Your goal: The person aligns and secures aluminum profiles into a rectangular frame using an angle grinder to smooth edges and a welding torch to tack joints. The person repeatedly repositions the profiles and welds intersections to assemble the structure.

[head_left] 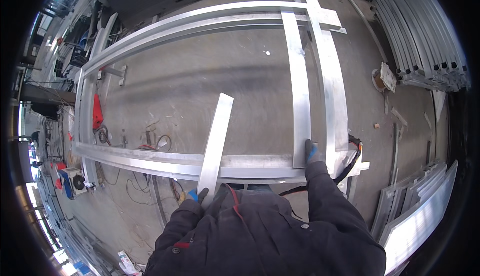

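A large silver metal frame [257, 171] is stretching across the middle of the picture, and a stack of metal profiles [422, 31] is filling the upper right. A long flat bar [298, 86] is running down right of centre; a shorter bar [216, 141] is slanting across the lower rail, lower centre. A black cable [352, 167] is curving at lower right. The right hand [312, 152] (gloved, like the other) is touching the long bar's lower end; whether it is gripping, I cannot tell. The left hand [198, 195] is clamping the shorter bar's lower end.
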The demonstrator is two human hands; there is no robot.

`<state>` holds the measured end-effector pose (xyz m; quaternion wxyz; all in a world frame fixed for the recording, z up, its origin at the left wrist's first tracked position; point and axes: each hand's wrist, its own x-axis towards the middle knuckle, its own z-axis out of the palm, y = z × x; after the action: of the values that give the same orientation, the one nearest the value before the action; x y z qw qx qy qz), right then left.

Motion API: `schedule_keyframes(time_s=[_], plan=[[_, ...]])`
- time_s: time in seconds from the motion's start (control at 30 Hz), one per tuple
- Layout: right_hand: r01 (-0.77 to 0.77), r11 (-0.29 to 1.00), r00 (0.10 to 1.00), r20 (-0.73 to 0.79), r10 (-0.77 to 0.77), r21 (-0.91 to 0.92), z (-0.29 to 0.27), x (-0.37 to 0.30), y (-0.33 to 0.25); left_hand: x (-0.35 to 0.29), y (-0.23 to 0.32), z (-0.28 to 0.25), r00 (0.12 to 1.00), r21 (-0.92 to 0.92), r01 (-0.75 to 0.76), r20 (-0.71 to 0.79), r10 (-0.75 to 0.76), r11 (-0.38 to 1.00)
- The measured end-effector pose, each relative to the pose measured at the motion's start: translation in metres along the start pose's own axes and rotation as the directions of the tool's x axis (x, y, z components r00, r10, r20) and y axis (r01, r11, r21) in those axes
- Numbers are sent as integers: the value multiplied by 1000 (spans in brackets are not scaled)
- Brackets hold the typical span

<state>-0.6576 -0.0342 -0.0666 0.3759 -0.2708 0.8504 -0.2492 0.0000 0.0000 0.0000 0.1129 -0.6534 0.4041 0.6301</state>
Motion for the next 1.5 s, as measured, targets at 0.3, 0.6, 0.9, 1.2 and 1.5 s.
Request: schedule_keyframes(time_s=[0.3, 0.6, 0.9, 1.2, 1.5], plan=[[63, 908, 930, 305, -204, 414, 20, -52, -35, -49, 39, -4, 918, 29, -16, -396, 26, 999], [315, 910, 818, 408, -405, 270, 47, -186, -92, -84, -42, -84, 681, -374, -279, -726, -92, 884], [665, 708, 481, 589, -649, 236, 122, -306, -263, -220, -93, -185, 45, -156, -928, -949, -313, 338], [835, 506, 201, 735, -647, 217, 244, -449, -313, -335, -262, -200, -37, -25, -989, -913, -406, 145], [718, 691, 357, 809, -468, 83, 380, -575, -279, -388, -463, -242, -90, 43, -994, -852, -516, 103]])
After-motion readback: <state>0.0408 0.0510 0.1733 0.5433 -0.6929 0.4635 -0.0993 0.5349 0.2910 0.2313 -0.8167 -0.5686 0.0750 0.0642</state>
